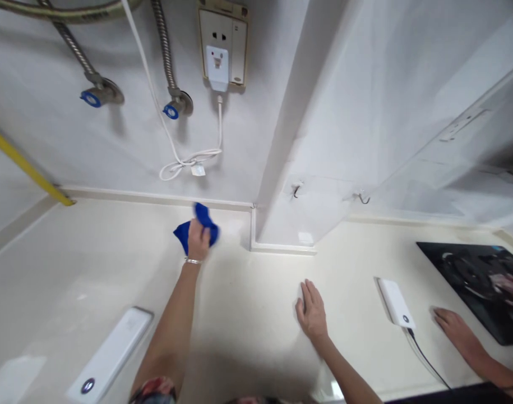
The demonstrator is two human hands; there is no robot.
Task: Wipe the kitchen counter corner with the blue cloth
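Observation:
My left hand [198,238], with a silvery bracelet at the wrist, is closed around a bunched blue cloth [183,233]. It presses the cloth on the pale countertop [239,303] near the back wall's low ledge; hand and cloth are slightly blurred. My right hand [313,311] lies palm down on the countertop, fingers stretched out, with nothing in it. It rests in front of the boxed wall column [313,202], to the right of the cloth.
A white power bank [113,350] lies at front left; another white power bank [394,303] with a cable lies right. A co-worker's hand [452,325] rests near the black cooktop [445,264]. Above are valves [172,109], a plugged socket [238,50], hooks [296,191] and a yellow pipe [24,163].

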